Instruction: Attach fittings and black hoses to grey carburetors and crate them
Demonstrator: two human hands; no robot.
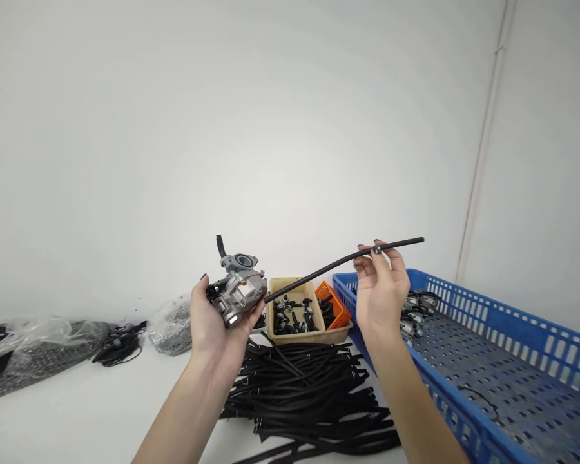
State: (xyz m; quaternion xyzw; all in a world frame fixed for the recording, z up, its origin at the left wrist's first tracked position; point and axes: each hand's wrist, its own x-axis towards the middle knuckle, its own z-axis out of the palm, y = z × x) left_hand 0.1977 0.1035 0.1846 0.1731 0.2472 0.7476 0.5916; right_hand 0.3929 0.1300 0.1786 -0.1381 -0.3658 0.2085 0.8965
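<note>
My left hand point(211, 322) is raised above the table with its fingers wrapped round a grey metal carburetor point(239, 287). A thin black hose point(328, 265) runs from the carburetor's right side up to the right. My right hand point(379, 290) pinches that hose near its free end between thumb and fingertips. Both hands are held up in front of the white wall.
A pile of black hoses point(309, 393) lies on the white table below my hands. Behind it stand a beige bin point(294, 287) of small black parts and an orange basket point(338, 308). A blue crate point(502, 367) holding metal parts point(418, 308) sits right. Plastic bags point(43, 348) lie left.
</note>
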